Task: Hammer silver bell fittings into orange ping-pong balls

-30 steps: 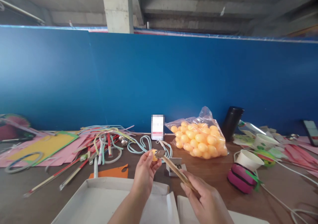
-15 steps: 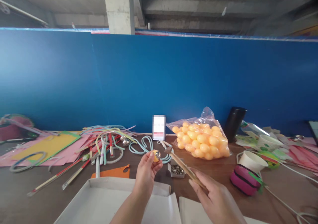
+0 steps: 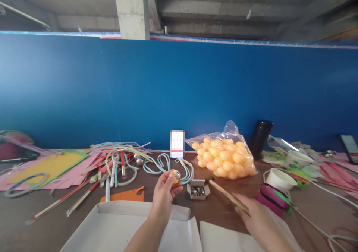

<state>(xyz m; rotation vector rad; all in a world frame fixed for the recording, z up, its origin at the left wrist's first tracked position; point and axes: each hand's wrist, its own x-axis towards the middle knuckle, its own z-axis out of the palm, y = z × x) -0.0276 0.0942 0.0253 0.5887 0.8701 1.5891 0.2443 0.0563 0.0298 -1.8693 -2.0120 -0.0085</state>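
Between the thumb and fingers of my left hand (image 3: 165, 188) is a small orange ball (image 3: 175, 174), with shiny silver metal on the side facing right. My right hand (image 3: 257, 214) is closed around the wooden handle of a small hammer (image 3: 228, 194). Its dark head points left toward a small open box (image 3: 199, 196) of shiny metal pieces, too small to name for sure. That box stands on the table between my hands. Behind it lies a clear plastic bag (image 3: 223, 157) full of orange balls.
A white tray (image 3: 112, 222) lies under my left forearm. Light blue cords (image 3: 165, 162), red-and-cream sticks (image 3: 56, 207) and coloured paper (image 3: 53, 166) cover the left side. Paper cups (image 3: 280, 180), a magenta pouch (image 3: 272, 199) and a black bottle (image 3: 260, 138) stand at the right.
My right hand has moved the hammer right, away from the ball and past the small box. My left hand keeps the ball in nearly the same place. The view has shifted slightly.
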